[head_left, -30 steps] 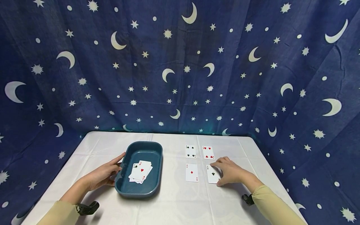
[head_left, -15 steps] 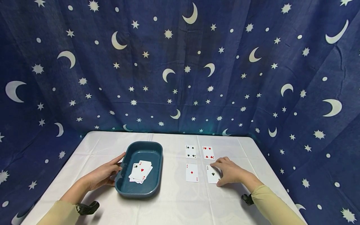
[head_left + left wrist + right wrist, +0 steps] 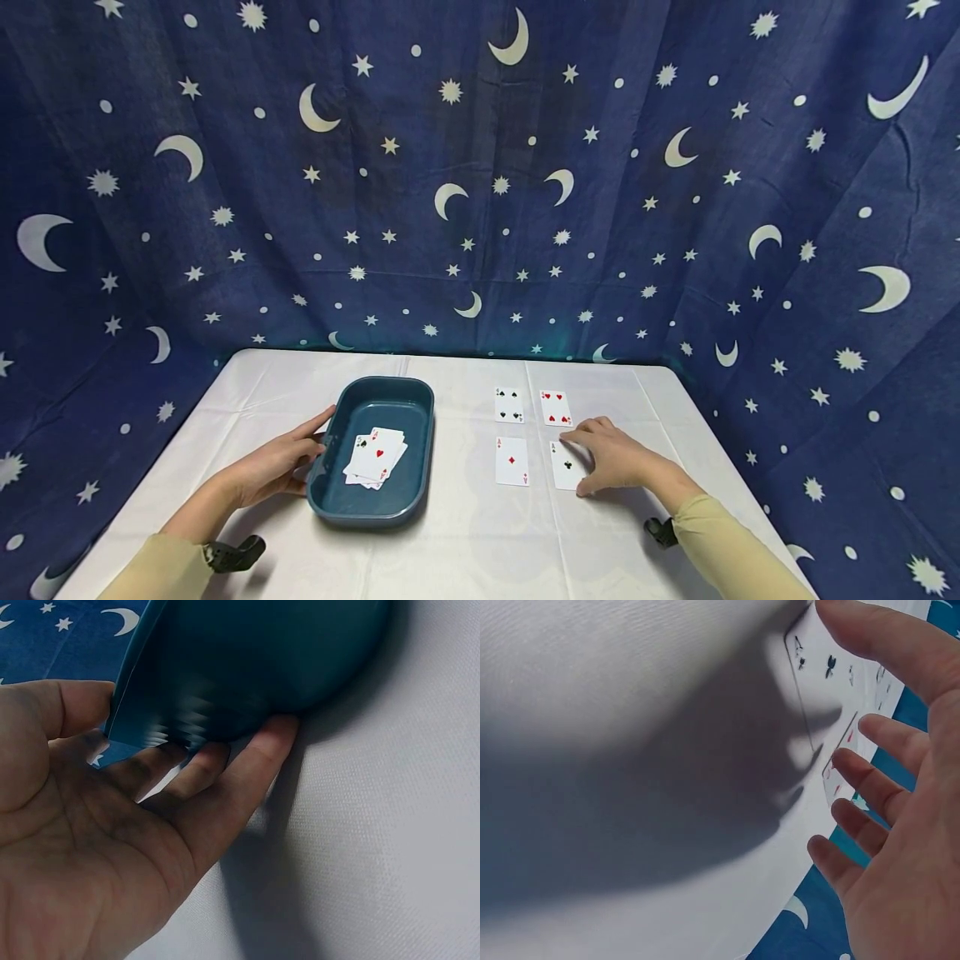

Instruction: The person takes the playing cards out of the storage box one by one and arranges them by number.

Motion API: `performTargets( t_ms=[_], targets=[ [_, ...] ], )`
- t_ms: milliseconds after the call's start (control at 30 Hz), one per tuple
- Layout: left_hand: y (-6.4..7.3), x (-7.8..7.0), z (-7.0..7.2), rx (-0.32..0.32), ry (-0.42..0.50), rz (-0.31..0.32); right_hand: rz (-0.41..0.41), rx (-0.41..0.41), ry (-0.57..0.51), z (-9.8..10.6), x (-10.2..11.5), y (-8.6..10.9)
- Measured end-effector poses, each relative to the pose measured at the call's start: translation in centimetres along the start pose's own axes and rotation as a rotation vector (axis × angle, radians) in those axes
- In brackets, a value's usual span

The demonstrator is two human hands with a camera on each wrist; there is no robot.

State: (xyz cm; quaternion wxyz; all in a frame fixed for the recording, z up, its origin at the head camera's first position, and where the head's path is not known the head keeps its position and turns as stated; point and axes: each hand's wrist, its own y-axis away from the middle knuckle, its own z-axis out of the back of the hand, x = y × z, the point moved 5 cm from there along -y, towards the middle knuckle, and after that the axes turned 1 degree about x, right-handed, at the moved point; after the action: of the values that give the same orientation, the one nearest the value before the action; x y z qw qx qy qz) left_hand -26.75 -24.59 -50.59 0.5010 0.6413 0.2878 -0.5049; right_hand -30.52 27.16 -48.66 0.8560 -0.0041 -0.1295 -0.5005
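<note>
Starry curtain point(image 3: 480, 125), white tablecloth point(image 3: 457, 550) | my left hand point(image 3: 272, 471) spread, merely touching teal tray point(image 3: 371, 522) | my right hand point(image 3: 617, 460) loosely spread, gripping nothing, at ace of clubs point(image 3: 564, 468) (flat, beside ace of diamonds point(image 3: 512, 471))

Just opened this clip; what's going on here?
A person's left hand touches a blue tray holding a loose card pile, ace of hearts on top. The right hand is at the ace of clubs, which lies face up on the table beside the ace of diamonds. The four of hearts and four of spades lie beyond them.
</note>
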Motion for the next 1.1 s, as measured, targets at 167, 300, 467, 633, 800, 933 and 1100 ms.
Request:
performTargets(
  t_ms=[167,300,467,633,800,933,1100],
  targets=[
    [0.0,0.0,0.0,0.007,0.0,-0.008,0.03,-0.052,-0.008,0.6,0.2,-0.3],
    [0.0,0.1,0.0,-0.002,-0.005,-0.007,0.08,-0.105,-0.002,1.1,0.8,-0.8],
    [0.0,0.1,0.0,-0.018,-0.014,-0.002,0.125,-0.165,0.002,2.3,2.4,-1.8],
    [0.1,0.0,-0.1,-0.033,-0.031,0.001,0.153,-0.212,0.001,3.6,4.9,-3.1],
    [0.1,-0.1,-0.1,-0.029,-0.037,-0.007,0.206,-0.24,-0.008,4.5,8.0,-4.8],
    [0.1,-0.1,-0.1,-0.017,-0.038,-0.016,0.237,-0.224,0.006,4.7,10.7,-6.3],
    [0.1,-0.1,-0.1,0.002,-0.033,-0.03,0.285,-0.209,0.039,4.6,13.9,-8.1]
  ],
)
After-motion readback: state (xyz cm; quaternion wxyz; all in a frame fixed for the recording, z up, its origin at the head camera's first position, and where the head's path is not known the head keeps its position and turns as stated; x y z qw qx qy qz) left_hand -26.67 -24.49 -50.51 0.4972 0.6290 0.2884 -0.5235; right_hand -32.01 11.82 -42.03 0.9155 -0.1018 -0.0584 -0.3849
